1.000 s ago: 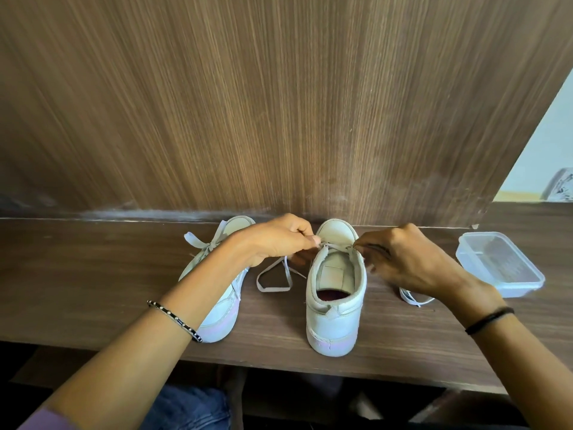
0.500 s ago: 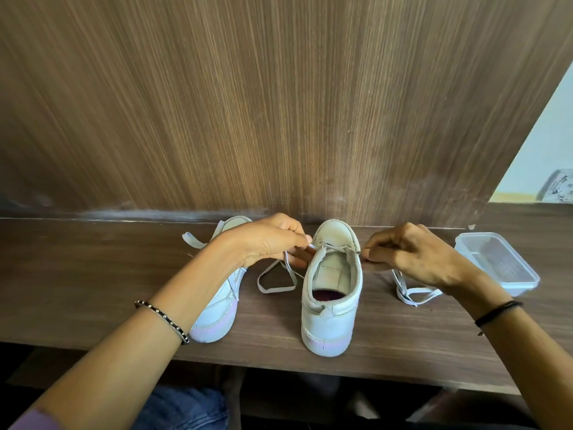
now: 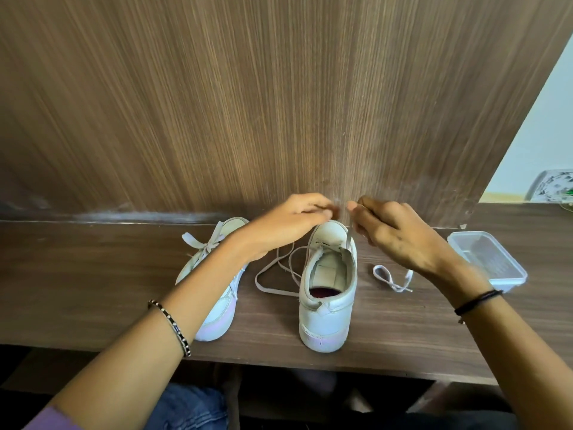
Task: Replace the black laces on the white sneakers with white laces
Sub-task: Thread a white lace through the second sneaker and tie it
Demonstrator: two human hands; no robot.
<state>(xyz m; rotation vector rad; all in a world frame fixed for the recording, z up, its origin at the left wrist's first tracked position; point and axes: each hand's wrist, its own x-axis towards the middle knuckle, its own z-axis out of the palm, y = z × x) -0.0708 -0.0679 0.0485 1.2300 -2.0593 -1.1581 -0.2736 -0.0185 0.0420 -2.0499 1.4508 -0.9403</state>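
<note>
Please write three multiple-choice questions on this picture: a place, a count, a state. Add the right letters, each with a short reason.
1. Where does the clear plastic container stand? A) right of both sneakers B) between the sneakers C) left of both sneakers
2. How many sneakers stand on the wooden table? A) one B) two C) three
3. How is the lace on the left sneaker? A) tied in a bow B) missing C) untied
Key: 1 A, it stands beyond the right sneaker. 2 B, a pair is side by side. 3 A, its loops show near the toe.
</note>
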